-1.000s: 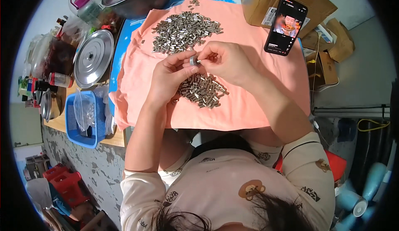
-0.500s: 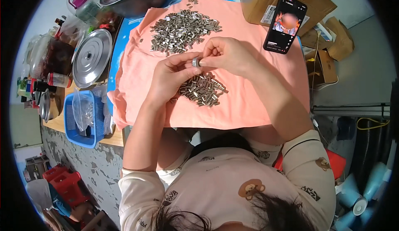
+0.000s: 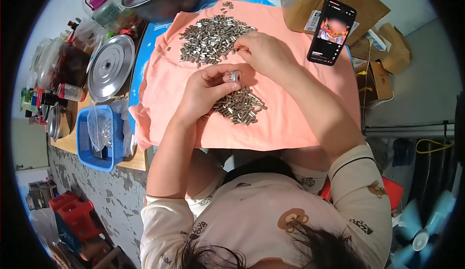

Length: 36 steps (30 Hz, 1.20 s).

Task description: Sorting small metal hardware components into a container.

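While the left hand (image 3: 206,90) holds it over the peach-coloured cloth (image 3: 310,109), the round metal piece (image 3: 235,76) is seen quite well, although it is small. It is short and drum-shaped, silver-grey, with a smooth side which catches some light. One flat end is turned toward the right, and its middle looks darker than the rim; whether this is a hole, I cannot tell. The thumb and the fingers of the left hand pinch it from two sides, so that it sits at their tips, between two heaps of little metal pins. The far heap (image 3: 208,39) is the larger one, bright and loosely scattered at its edges, and the near heap (image 3: 240,107) lies just below the left hand, looking somewhat browner. The right hand (image 3: 259,48) is beside the right edge of the far heap, with its fingers bent and their tips gathered close; whether they grip a pin, I cannot tell. Farther right, a black phone (image 3: 332,31) stands before a cardboard box (image 3: 334,2).
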Each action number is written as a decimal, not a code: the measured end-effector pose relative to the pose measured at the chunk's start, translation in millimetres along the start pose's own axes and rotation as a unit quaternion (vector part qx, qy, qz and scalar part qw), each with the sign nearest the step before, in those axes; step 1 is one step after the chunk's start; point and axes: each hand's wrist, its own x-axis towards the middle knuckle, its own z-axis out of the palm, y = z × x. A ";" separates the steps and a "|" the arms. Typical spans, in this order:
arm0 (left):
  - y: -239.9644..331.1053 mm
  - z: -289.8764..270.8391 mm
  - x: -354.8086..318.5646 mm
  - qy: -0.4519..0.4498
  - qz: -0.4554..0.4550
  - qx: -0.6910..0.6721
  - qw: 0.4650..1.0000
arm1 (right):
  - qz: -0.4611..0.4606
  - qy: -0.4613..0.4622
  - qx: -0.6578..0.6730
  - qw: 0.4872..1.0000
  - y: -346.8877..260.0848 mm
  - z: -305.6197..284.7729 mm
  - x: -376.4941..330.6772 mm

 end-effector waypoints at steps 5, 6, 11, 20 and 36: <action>2.5 1.4 1.0 0.001 0.003 -0.001 1.000 | -0.002 -0.029 -0.055 0.998 1.0 -2.6 0.2; 1.3 0.4 1.0 0.004 0.006 0.003 1.000 | -0.003 -0.029 -0.054 0.998 -0.6 -4.7 -1.3; -0.2 -3.3 1.7 0.045 0.009 -0.005 0.999 | 0.116 -0.046 0.200 0.972 -17.2 -28.1 -16.2; -0.9 -3.8 2.9 0.056 0.004 -0.055 0.997 | 0.095 -0.085 0.346 0.930 -41.1 -26.1 -28.0; 0.4 -0.5 -0.7 0.048 0.005 0.004 0.999 | 0.166 -0.197 0.507 0.822 -21.8 -25.9 -20.8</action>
